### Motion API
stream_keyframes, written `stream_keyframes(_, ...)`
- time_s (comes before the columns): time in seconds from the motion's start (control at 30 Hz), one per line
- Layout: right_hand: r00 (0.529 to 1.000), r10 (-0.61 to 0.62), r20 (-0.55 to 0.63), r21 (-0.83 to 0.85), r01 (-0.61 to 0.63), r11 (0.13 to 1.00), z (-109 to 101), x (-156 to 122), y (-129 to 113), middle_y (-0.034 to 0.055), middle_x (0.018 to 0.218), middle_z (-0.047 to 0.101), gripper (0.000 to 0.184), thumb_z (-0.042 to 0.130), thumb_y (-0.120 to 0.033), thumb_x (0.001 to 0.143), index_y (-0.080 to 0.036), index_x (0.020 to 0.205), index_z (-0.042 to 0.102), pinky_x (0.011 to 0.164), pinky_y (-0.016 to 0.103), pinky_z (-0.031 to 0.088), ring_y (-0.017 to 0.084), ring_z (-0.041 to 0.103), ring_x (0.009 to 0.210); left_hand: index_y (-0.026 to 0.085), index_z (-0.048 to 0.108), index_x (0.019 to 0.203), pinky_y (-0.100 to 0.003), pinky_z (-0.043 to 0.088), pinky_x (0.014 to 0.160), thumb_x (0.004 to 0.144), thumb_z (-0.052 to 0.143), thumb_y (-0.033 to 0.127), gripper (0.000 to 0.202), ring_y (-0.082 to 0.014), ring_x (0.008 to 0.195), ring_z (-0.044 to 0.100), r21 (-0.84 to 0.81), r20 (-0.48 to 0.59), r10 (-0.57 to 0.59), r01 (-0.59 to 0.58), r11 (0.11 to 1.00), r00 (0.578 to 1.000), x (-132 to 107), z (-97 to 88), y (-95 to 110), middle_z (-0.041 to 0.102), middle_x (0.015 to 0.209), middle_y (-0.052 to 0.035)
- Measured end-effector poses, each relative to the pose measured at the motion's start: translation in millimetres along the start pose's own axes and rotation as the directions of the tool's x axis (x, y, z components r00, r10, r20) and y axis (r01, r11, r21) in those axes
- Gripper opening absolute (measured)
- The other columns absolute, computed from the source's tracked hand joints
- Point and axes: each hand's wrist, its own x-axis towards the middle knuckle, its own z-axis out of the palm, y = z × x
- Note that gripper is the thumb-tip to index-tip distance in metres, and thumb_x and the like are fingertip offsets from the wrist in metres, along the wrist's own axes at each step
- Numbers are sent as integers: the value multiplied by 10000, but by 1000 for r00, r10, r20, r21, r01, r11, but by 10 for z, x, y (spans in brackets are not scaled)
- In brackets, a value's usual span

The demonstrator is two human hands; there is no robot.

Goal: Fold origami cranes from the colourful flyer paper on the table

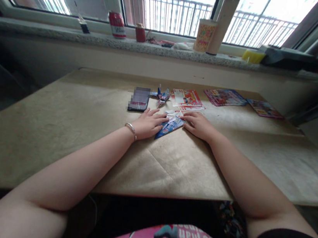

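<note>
A folded sheet of blue and white printed paper (171, 125) lies on the table between my hands, with one corner pointing toward me. My left hand (148, 123) wears a silver bracelet at the wrist and rests open, its spread fingers touching the paper's left side. On the other side, my right hand (197, 125) lies with its fingers stretched out over the paper's right edge. Part of the sheet is hidden under the fingertips. Just beyond stands a folded paper star-like figure (162, 97) in blue, white and red.
A dark phone (139, 99) lies beyond my left hand. Red printed sheets (189, 98) are behind the folded paper, with printed card stacks (226, 97) further right. A can (117, 25), a paper cup (204, 35) and a yellow sponge (253, 56) stand on the windowsill.
</note>
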Motion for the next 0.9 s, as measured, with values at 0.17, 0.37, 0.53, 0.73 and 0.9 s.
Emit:
stream_keyframes(0.17, 996, 71, -47, 66, -68, 996, 47, 28, -13, 128, 1291, 600, 443, 391, -450, 966, -207, 1167, 702, 1075, 459, 397, 276, 538, 1207, 276, 423, 1451, -541, 152, 1189, 952, 364, 435, 528, -324, 1442, 228, -3, 4, -17, 17, 1000, 1000, -13, -12, 39, 385, 1534, -7)
stream_keyframes(0.37, 968, 222, -120, 442, -148, 885, 64, 66, 24, 110, 1081, 707, 723, 256, -729, 899, -186, 898, 733, 1000, 415, 446, 248, 620, 1061, 210, 487, 1402, -438, 198, 1206, 946, 395, 433, 516, -290, 1429, 272, -25, -47, -8, 7, 1000, 999, -11, -5, 82, 456, 1456, -72)
stream_keyframes(0.53, 975, 212, -70, 491, -152, 858, 23, 66, 23, 82, 960, 725, 671, 299, -654, 926, -194, 599, 663, 942, 364, 465, 219, 651, 962, 195, 536, 1362, -422, 272, 1182, 928, 442, 430, 502, -294, 1398, 328, -40, -93, 23, -27, 999, 995, -11, -26, 89, 528, 1336, -108)
stream_keyframes(0.73, 997, 60, -41, 268, -47, 962, 18, 29, 9, 84, 1095, 696, 231, 669, -428, 801, -204, 751, 696, 992, 416, 439, 232, 615, 1060, 180, 646, 1223, -421, 400, 1094, 920, 442, 365, 409, -282, 1269, 477, -105, -184, 24, -44, 994, 983, -3, -4, 38, 588, 1197, -125)
stream_keyframes(0.9, 998, -47, 31, 168, 41, 985, -22, 6, -3, 95, 1225, 654, 446, 771, -443, 719, -226, 1099, 687, 1054, 464, 400, 267, 558, 1190, 194, 638, 1216, -380, 486, 978, 905, 461, 359, 394, -229, 1039, 599, -155, -176, 7, -35, 987, 984, 4, 14, 18, 589, 1138, -111)
